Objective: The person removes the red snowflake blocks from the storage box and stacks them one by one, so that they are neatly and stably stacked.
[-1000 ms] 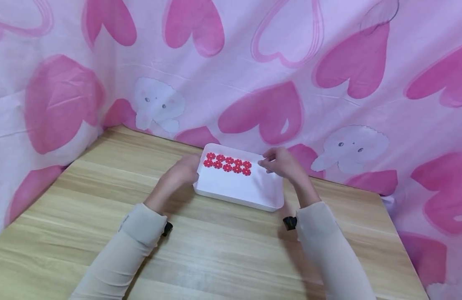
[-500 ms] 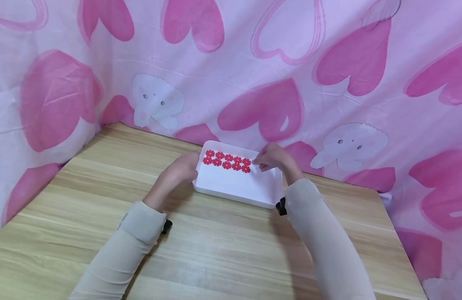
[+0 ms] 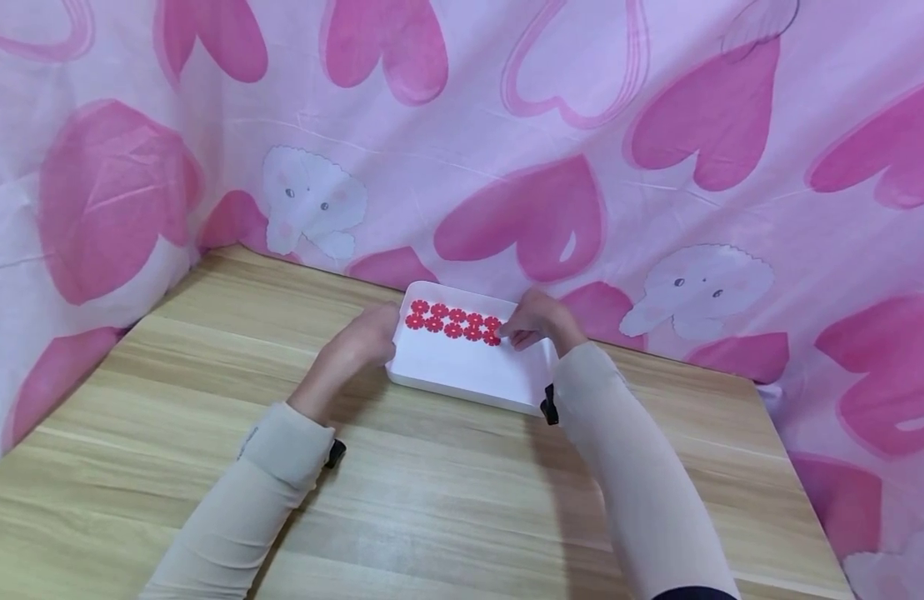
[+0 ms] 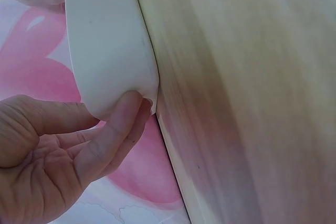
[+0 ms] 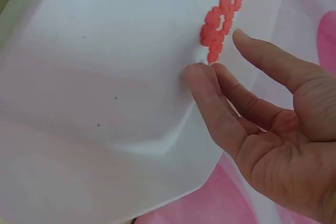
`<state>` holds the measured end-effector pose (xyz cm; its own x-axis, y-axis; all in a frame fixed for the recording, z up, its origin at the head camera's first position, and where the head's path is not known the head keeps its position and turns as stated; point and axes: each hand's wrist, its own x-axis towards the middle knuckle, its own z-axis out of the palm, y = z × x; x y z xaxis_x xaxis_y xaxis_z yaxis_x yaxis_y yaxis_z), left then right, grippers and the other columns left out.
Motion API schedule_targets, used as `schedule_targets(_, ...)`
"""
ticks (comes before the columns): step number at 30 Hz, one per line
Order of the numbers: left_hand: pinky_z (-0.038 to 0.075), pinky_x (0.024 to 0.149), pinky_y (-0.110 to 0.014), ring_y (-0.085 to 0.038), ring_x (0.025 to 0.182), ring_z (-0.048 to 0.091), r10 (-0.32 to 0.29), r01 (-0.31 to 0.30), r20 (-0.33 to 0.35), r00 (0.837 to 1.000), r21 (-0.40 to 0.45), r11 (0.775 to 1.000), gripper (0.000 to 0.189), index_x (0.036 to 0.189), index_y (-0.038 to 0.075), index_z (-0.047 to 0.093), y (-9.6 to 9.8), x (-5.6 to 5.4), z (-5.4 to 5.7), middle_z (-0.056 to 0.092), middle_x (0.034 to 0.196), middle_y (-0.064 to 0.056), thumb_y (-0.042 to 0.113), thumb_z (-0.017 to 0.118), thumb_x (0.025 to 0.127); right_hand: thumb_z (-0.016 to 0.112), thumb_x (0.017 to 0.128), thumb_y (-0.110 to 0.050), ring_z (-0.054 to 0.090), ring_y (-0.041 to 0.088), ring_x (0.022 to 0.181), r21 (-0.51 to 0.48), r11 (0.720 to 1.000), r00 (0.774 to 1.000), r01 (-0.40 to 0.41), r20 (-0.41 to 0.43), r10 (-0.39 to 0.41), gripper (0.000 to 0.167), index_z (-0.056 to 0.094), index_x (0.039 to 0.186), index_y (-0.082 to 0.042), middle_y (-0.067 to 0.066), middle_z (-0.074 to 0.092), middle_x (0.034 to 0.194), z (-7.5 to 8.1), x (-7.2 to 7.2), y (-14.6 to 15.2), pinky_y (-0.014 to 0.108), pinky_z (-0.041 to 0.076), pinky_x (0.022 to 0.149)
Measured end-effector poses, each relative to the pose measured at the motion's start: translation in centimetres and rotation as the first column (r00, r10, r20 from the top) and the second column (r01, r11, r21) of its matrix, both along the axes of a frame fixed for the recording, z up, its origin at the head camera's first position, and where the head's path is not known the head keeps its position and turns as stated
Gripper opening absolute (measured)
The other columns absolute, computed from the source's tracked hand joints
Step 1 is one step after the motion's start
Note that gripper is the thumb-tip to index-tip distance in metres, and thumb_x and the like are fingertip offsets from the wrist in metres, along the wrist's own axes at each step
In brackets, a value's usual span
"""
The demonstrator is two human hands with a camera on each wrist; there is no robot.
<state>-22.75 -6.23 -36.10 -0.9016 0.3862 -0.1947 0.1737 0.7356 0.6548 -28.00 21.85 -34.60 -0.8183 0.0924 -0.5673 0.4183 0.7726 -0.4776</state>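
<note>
Red flower pieces (image 3: 453, 330), white tray (image 3: 462, 368)

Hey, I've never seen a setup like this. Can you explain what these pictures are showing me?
Sure. There's no robot here, just a person working with two bare hands. The wide picture comes from a camera worn on the head, looking forward and down. The two close-ups come from cameras on the wrists, so things look tipped sideways.

On a wooden table sits a white tray, with pink heart-patterned cloth behind. In the tray are red flower-shaped pieces, in two rows.

The left hand holds one end of the tray. The right hand reaches in, fingertips at the end of the rows, thumb apart; I can't tell whether it touches a piece.
</note>
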Motion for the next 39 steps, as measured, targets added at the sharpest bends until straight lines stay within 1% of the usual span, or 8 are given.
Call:
schedule_targets(5,0.062,0.086,-0.035,-0.033,0.105,0.063,0.025,-0.024,0.041,0.999,-0.011,1.000,0.051,0.146,-0.007,0.053,0.1,0.0,0.2,0.065,0.133,-0.025,-0.012,0.061,0.096,0.086,0.093,-0.020,0.074,0.019,0.079,0.015,1.000,1.000,0.018,0.009,-0.018,0.037,0.064,0.113,0.001,0.009,0.068,0.089,-0.3,-0.1,-0.4,0.034,0.067,0.089)
schedule_targets(10,0.062,0.084,-0.034,-0.034,0.109,0.062,0.044,-0.041,0.074,0.996,-0.046,0.998,0.054,0.151,-0.008,0.046,0.2,0.2,0.3,0.061,0.138,-0.026,-0.011,0.059,0.098,0.091,0.088,-0.026,0.069,0.016,0.073,0.090,0.996,1.000,-0.017,-0.001,0.017,0.046,0.060,0.112,-0.001,0.006,0.064,0.086,-0.8,-0.1,-1.1,0.031,0.067,0.084)
schedule_targets(13,0.062,0.087,-0.036,-0.034,0.110,0.063,0.041,-0.037,0.065,0.997,-0.058,0.998,0.055,0.151,-0.008,0.046,0.3,0.2,0.3,0.061,0.139,-0.026,-0.012,0.058,0.098,0.092,0.087,-0.024,0.068,0.016,0.070,0.114,0.993,1.000,-0.027,-0.001,0.028,0.048,0.058,0.113,-0.001,0.006,0.064,0.084,-1.0,-0.1,-1.5,0.031,0.066,0.083)
schedule_targets(19,0.062,0.086,-0.036,-0.033,0.108,0.062,0.027,-0.024,0.035,0.999,-0.078,0.997,0.052,0.150,-0.010,0.046,0.3,0.1,0.1,0.062,0.136,-0.027,-0.012,0.056,0.099,0.091,0.085,-0.012,0.070,0.016,0.071,0.094,0.996,1.000,-0.002,-0.007,0.003,0.044,0.062,0.115,0.003,0.008,0.066,0.086,-1.1,-0.3,-1.8,0.031,0.067,0.082)
schedule_targets(25,0.064,0.088,-0.037,-0.034,0.110,0.064,0.037,-0.034,0.043,0.998,-0.071,0.997,0.055,0.152,-0.009,0.045,0.5,0.2,0.2,0.061,0.141,-0.028,-0.011,0.058,0.099,0.090,0.087,-0.010,0.071,0.018,0.075,0.070,0.997,0.999,0.042,0.017,-0.044,0.055,0.056,0.127,0.005,0.009,0.064,0.089,-1.2,-0.4,-1.5,0.031,0.067,0.085)
schedule_targets(28,0.064,0.085,-0.036,-0.034,0.109,0.063,0.033,-0.030,0.042,0.999,-0.070,0.997,0.054,0.152,-0.010,0.045,0.6,0.2,0.1,0.061,0.139,-0.028,-0.012,0.058,0.099,0.089,0.088,-0.011,0.071,0.017,0.074,0.074,0.996,0.999,0.044,0.025,-0.046,0.057,0.054,0.130,0.006,0.009,0.063,0.089,-1.2,-0.5,-1.4,0.030,0.067,0.084)
schedule_targets(34,0.063,0.084,-0.035,-0.034,0.108,0.063,0.039,-0.036,0.042,0.998,-0.071,0.997,0.054,0.150,-0.009,0.046,0.5,0.2,0.2,0.062,0.137,-0.027,-0.011,0.059,0.099,0.089,0.088,-0.011,0.072,0.017,0.072,0.076,0.996,0.999,0.041,0.017,-0.042,0.044,0.063,0.121,0.006,0.010,0.067,0.093,-1.4,-0.6,-1.3,0.027,0.067,0.076)
schedule_targets(39,0.063,0.083,-0.036,-0.034,0.107,0.062,0.039,-0.036,0.042,0.998,-0.079,0.996,0.054,0.149,-0.010,0.045,0.4,0.1,0.1,0.062,0.134,-0.027,-0.011,0.061,0.098,0.085,0.092,-0.007,0.079,0.021,0.079,0.027,0.999,1.000,0.021,-0.020,-0.021,0.021,0.073,0.107,0.001,0.013,0.076,0.100,-0.7,-0.1,-0.6,0.031,0.068,0.084)
